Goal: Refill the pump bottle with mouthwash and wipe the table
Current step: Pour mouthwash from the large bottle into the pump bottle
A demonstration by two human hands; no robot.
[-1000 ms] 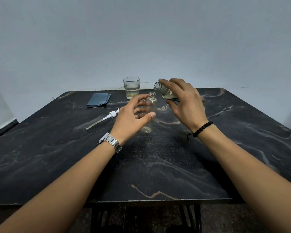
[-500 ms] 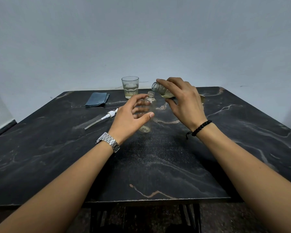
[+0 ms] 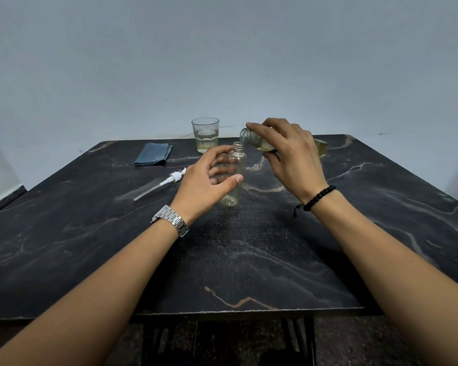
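Note:
A small clear pump bottle (image 3: 238,165) stands upright and uncapped on the dark marble table (image 3: 249,260). My left hand (image 3: 206,186) curls around it, fingers behind and thumb in front. My right hand (image 3: 288,157) grips the mouthwash bottle (image 3: 251,137), which holds yellowish liquid. That bottle is tilted nearly flat, with its open mouth just above and to the right of the pump bottle's neck. No stream of liquid shows. The white pump head (image 3: 173,178) with its clear tube lies on the table to the left.
A drinking glass (image 3: 205,134) with a little pale liquid stands near the table's far edge. A folded blue cloth (image 3: 154,154) lies at the back left. A plain wall rises close behind the table.
Almost nothing differs. Both hands keep their hold, and the tilted mouthwash bottle stays by the pump bottle's neck.

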